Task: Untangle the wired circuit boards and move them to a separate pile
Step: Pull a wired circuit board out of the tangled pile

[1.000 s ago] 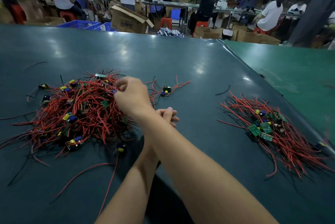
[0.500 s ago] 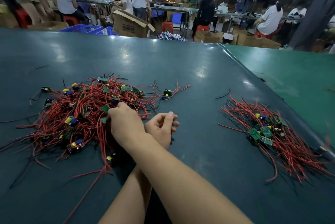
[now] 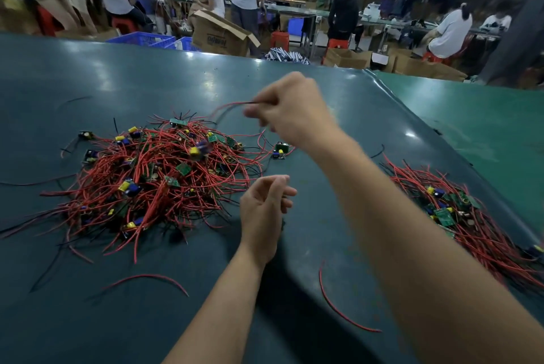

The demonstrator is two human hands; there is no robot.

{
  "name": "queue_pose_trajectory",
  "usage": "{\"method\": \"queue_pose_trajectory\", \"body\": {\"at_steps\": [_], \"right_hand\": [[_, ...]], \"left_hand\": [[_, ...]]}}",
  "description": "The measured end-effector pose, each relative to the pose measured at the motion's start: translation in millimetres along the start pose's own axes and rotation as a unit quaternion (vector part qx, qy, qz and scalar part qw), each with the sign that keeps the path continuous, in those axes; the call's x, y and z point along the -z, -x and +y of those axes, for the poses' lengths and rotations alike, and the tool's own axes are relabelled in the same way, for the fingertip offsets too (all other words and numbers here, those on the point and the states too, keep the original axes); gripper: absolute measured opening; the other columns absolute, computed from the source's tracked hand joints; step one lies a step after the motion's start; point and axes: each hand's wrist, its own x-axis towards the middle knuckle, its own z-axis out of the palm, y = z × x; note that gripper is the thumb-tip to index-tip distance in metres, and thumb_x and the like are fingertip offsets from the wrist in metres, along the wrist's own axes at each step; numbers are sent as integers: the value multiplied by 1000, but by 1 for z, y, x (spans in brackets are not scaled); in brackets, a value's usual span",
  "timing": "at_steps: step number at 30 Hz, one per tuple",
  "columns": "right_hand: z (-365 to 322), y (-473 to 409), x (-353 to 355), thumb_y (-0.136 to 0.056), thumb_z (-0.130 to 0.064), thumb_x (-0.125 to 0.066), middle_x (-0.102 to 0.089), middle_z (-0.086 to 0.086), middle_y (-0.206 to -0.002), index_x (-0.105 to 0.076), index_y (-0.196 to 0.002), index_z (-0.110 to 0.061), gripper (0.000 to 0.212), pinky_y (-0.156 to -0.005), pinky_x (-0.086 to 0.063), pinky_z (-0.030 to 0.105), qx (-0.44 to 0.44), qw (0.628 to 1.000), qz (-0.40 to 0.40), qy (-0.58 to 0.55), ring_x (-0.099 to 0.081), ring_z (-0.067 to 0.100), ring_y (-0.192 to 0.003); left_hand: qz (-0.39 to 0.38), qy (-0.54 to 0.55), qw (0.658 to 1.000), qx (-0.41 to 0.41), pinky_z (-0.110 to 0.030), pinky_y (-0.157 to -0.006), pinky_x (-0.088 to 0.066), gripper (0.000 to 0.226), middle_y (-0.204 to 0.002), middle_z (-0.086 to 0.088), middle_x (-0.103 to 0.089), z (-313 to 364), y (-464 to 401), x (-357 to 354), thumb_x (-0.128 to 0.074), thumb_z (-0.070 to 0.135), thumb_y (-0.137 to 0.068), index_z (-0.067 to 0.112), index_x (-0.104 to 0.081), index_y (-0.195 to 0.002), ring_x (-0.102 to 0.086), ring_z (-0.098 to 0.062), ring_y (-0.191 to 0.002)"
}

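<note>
Your right hand [image 3: 294, 111] pinches a red wire [image 3: 229, 106] above the tangle's [image 3: 153, 178] right edge; your left hand [image 3: 263, 207], fingers loosely curled, holds nothing beside the tangle.

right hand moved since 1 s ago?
Yes. The right hand has lifted off the tangled red-wire pile and shifted rightward, now pinching a red wire above the dark green table.

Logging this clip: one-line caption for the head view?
Right hand lifts red wires above the tangled pile; left hand waits loosely curled; sorted pile at right.
</note>
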Motion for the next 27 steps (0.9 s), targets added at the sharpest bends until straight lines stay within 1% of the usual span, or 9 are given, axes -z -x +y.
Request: {"method": "queue_pose_trajectory", "body": {"at_steps": [5, 7, 9, 12, 15, 18, 20, 25, 27], "right_hand": [[91, 57, 31, -83, -29, -77, -62, 16, -59, -78, -81, -10, 19, -59, -51, 44, -53, 996, 77, -7, -49, 21, -49], [126, 89, 26, -83, -26, -77, -62, 3, -52, -79, -85, -10, 16, -53, -50, 33, -106, 985, 128, -35, -51, 15, -46], [146, 113, 14, -83, -17, -76, -59, -6, -48, -78, -87, -9, 9, -43, -45, 22, -169, 956, 166, -172, -50, 7, -43], [150, 129, -2, -81, -14, -77, -60, -3, -52, -74, -70, -16, 11, -39, -42, 19, -246, 874, 178, -378, -53, 10, -45], [141, 129, -11, -70, -25, -77, -63, 0, -61, -69, -79, -13, 16, -41, -43, 17, -288, 757, 141, -569, -60, 9, -51], [132, 127, -22, -76, -22, -73, -67, 0, -65, -66, -87, -8, 19, -44, -47, 14, -324, 663, 158, -656, -63, 8, -53], [133, 127, -23, -87, -10, -67, -70, 3, -67, -65, -90, -6, 6, -47, -50, 15, -321, 633, 203, -675, -66, 9, -55], [138, 125, -14, -97, -9, -54, -73, 1, -69, -65, -88, -11, 14, -53, -52, 21, -252, 727, 229, -597, -68, 11, -62], [138, 125, -11, -98, -10, -51, -71, 2, -68, -65, -85, -11, 19, -53, -52, 22, -247, 709, 211, -626, -67, 12, -61]], "left_hand": [[-18, 88, 996, -6, -21, -52, -40, 27, -76, -8, -68, 7, 1, 2, -59, 22, -79, 12, -58, -104, -51, -12, -53], [-26, 76, 997, 18, -21, -51, -39, 20, -69, -5, -68, 7, 2, -2, -62, 23, -86, 11, -61, -101, -51, -10, -51], [-17, 50, 998, 41, -19, -49, -38, 11, -64, -1, -67, 5, -1, -4, -60, 17, -95, 8, -64, -98, -49, -8, -49], [-36, -18, 999, 8, -17, -51, -45, 10, -65, 1, -69, 2, -1, -5, -61, 5, -93, 12, -68, -90, -53, -8, -51], [-33, -66, 996, -44, -19, -53, -48, 12, -67, 4, -69, -1, 0, -5, -65, 6, -92, 17, -70, -89, -55, -7, -55], [-19, -61, 996, -59, -22, -55, -53, 13, -72, 4, -71, -1, 0, -8, -65, 3, -90, 14, -72, -91, -59, -9, -59], [-20, -35, 998, -50, -23, -59, -56, 13, -73, 0, -72, -2, 1, -7, -61, 1, -93, 9, -71, -93, -65, -12, -61], [-7, -33, 999, -10, -19, -56, -50, 23, -71, 0, -72, -2, -2, -6, -47, 11, -102, 9, -69, -99, -62, -10, -60], [3, -34, 999, -9, -19, -56, -49, 26, -77, 1, -71, -1, -3, -6, -44, 17, -104, 12, -69, -102, -61, -10, -66]]}}
